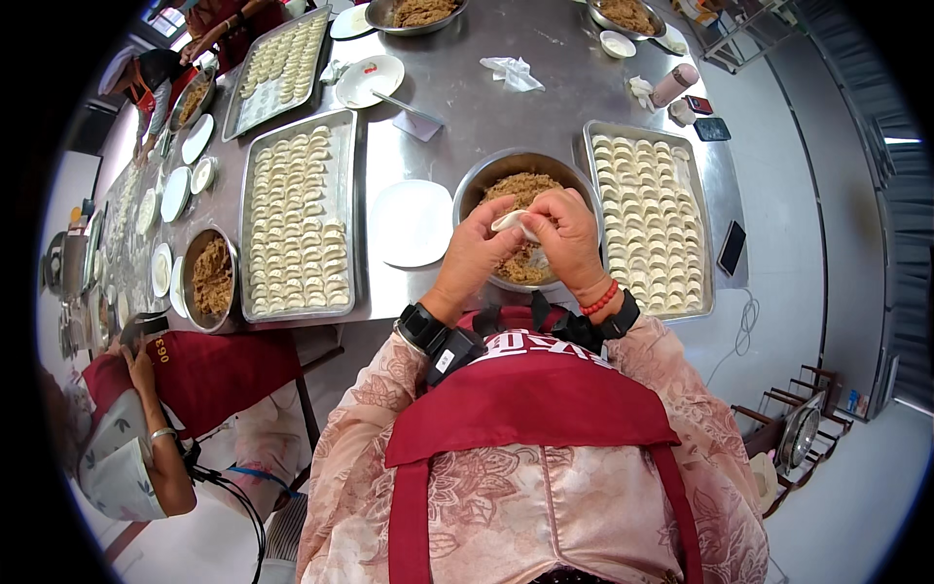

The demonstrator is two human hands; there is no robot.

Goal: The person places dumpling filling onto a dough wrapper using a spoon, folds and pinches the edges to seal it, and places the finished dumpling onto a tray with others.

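Between the fingertips of both hands is a dumpling (515, 222) of white dough, folded over, its edge pinched on both sides. My left hand (478, 244) grips its left part, and my right hand (563, 230) has thumb and fingers on its right part. Both are above a steel bowl (467, 191) of brown minced filling (527, 187); the hands hide part of the bowl. Right of it lies a metal tray (709, 292) with rows of folded dumplings (648, 219). To the left is a white square plate (411, 225) with nothing on it.
Another dumpling tray (353, 219) lies left of the plate, with a further tray (232, 117) behind it. A bowl with a utensil (371, 79), a crumpled tissue (513, 74), a pink bottle (675, 85) and a phone (732, 248) are on the steel table. Co-workers (139, 431) are at the left.
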